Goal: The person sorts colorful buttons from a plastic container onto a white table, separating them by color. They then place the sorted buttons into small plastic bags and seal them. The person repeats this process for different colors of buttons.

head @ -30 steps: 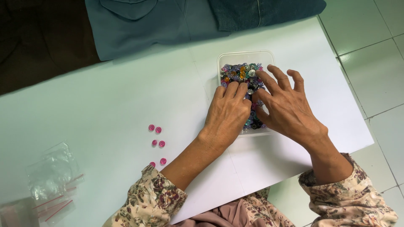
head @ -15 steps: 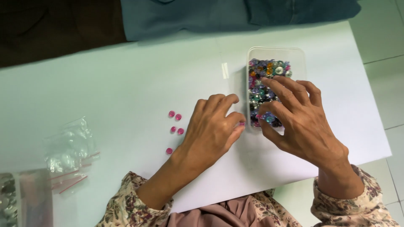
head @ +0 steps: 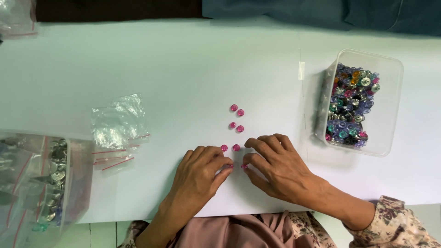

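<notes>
Small round pink buttons (head: 237, 120) lie in two short columns on the white table (head: 183, 69). My left hand (head: 200, 174) and my right hand (head: 278, 167) rest on the table just below them, fingertips almost meeting. Each hand presses a pink button to the table with its fingertips, at the bottom of the columns. A clear plastic box (head: 386, 110) of mixed coloured and metal buttons stands to the right of my right hand.
A small empty zip bag (head: 118, 121) with red seal lies left of my hands. At the far left, clear bags (head: 41, 183) hold metal buttons. Dark and blue cloth (head: 298, 11) lies along the far table edge. Floor tiles show below the near edge.
Both hands have left the plastic box and moved left to the pink buttons. The row of pink buttons has grown longer.
</notes>
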